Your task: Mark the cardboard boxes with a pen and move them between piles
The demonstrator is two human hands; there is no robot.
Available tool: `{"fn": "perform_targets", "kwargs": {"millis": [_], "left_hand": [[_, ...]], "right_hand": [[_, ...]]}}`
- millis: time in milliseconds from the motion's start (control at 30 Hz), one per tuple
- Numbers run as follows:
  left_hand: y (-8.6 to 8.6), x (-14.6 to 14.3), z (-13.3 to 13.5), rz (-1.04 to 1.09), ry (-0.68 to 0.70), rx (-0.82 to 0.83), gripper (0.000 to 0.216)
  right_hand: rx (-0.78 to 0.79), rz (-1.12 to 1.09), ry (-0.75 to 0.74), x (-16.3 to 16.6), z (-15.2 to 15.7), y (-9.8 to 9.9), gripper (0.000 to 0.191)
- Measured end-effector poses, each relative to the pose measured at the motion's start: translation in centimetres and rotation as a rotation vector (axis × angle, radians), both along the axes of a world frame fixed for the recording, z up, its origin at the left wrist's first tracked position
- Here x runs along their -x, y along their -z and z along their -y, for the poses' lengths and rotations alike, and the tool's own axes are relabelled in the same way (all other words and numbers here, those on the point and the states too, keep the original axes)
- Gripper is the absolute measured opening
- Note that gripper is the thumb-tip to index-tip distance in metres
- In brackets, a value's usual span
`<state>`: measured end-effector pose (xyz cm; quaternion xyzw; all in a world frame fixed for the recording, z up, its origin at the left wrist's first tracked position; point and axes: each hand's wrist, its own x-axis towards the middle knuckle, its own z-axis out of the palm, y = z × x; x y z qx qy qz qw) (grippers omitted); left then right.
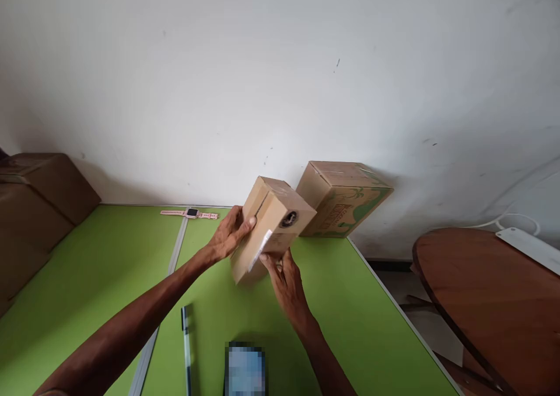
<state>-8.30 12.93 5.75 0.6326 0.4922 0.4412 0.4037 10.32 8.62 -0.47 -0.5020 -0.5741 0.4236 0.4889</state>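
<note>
A small brown cardboard box (pixel 271 215) with a round black mark and a strip of shiny tape is held tilted above the green table. My left hand (pixel 231 232) grips its left side, thumb on the near face. From below, my right hand (pixel 284 276) pinches the lower edge by the tape strip. Just behind and to the right stands a larger carton (pixel 345 200) printed in green and red. Whether the two boxes touch, I cannot tell.
Against the wall lies a pink-strapped watch (pixel 192 213). A pen-like stick (pixel 187 343) and a blurred-out phone-like device (pixel 245 370) are near the front. Large cartons (pixel 39 209) stand at left. Beyond the green table's (pixel 350 302) right edge is a brown wooden table (pixel 490 291).
</note>
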Motion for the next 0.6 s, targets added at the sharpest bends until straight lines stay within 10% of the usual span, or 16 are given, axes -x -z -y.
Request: {"fn": "perform_targets", "kwargs": {"millis": [233,400,600], "left_hand": [[-2.8,5.8,15.1,0.335,0.103,0.101,0.086],[-0.5,8.1,23.3,0.649,0.084,0.197,0.105],[2.2,9.6,28.1,0.779,0.005,0.168,0.089]], "right_hand": [[0.077,-0.355,-0.215,2.7,11.0,-5.8,0.07],[0.174,-0.23,-0.237,5.1,19.2,-8.9,0.078],[-0.102,0.14,-0.172,7.3,26.7,-9.4,0.119]]}}
